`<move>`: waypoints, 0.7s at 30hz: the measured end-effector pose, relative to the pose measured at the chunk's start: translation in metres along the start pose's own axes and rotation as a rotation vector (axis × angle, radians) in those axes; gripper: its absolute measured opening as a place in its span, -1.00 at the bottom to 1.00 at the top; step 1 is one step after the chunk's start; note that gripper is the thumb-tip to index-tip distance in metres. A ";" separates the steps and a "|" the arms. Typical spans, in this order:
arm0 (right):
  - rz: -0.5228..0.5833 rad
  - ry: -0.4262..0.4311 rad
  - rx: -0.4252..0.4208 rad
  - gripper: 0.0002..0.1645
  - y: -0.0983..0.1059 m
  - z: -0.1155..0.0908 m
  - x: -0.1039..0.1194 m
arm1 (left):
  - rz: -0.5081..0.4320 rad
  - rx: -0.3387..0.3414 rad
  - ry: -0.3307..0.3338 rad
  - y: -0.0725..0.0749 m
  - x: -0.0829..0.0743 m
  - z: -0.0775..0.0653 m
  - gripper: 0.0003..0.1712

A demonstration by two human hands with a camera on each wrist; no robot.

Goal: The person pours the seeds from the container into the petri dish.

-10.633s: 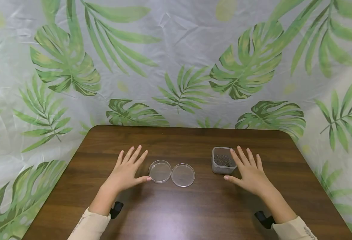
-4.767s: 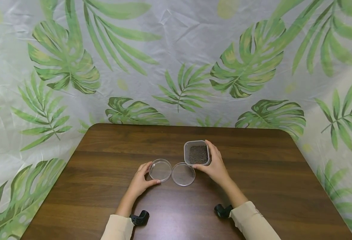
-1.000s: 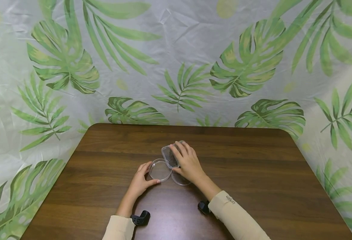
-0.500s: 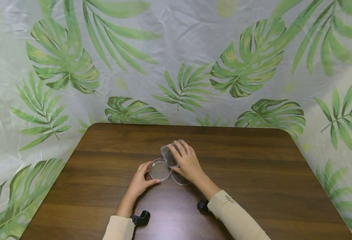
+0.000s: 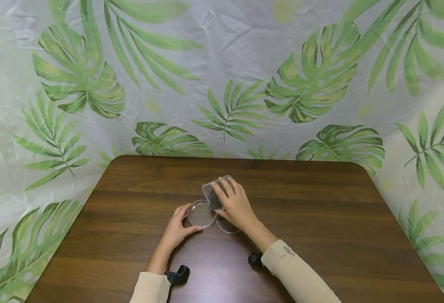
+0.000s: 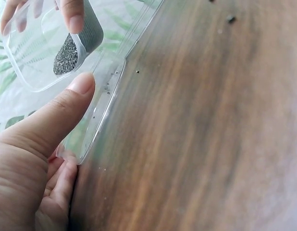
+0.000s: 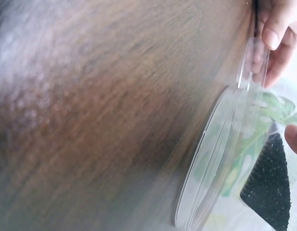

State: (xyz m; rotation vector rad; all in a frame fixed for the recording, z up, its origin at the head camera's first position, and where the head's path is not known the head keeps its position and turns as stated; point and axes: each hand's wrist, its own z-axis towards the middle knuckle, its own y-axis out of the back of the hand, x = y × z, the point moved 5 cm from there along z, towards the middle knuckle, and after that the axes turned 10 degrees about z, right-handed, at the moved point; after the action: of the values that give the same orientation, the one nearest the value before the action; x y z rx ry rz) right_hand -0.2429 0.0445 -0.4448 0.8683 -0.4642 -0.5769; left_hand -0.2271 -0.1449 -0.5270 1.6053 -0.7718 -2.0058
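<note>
My left hand (image 5: 174,229) holds the rim of a clear petri dish (image 5: 202,215) between thumb and fingers, flat on the table. My right hand (image 5: 239,208) grips a clear plastic tub (image 5: 208,192) by its sides, tilted toward that dish. Dark granules (image 6: 67,55) have slid toward the tub's lower side in the left wrist view. A few tiny specks (image 6: 108,88) show in the dish there. Partly hidden under the right hand lies a second round clear dish (image 5: 227,227), beside the first.
The brown wooden table (image 5: 320,219) carries a few stray dark specks (image 6: 230,19), seen in the left wrist view. Behind its far edge hangs a leaf-patterned cloth (image 5: 229,63). Black devices (image 5: 178,275) sit at both wrists.
Both hands were spread open at first. My left hand took hold of the left dish; my right hand grasped the tub, brought it left and tilted it. Over the last second it barely moved.
</note>
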 end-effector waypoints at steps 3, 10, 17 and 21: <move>0.002 0.004 -0.010 0.23 0.000 0.000 0.001 | -0.002 0.002 0.001 0.000 0.000 0.000 0.01; 0.004 0.003 -0.011 0.22 0.001 0.002 0.002 | -0.008 0.006 0.001 0.000 0.000 0.000 0.01; 0.000 -0.002 -0.001 0.21 0.001 0.004 0.002 | -0.008 -0.004 -0.006 0.000 0.000 0.000 0.01; -0.010 -0.002 -0.004 0.20 0.001 0.003 0.001 | -0.002 -0.002 -0.009 0.000 0.000 0.000 0.00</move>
State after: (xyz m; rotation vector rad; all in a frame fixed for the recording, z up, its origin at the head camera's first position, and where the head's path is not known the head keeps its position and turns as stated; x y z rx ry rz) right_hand -0.2436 0.0422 -0.4419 0.8666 -0.4612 -0.5876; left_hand -0.2275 -0.1449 -0.5270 1.5974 -0.7721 -2.0163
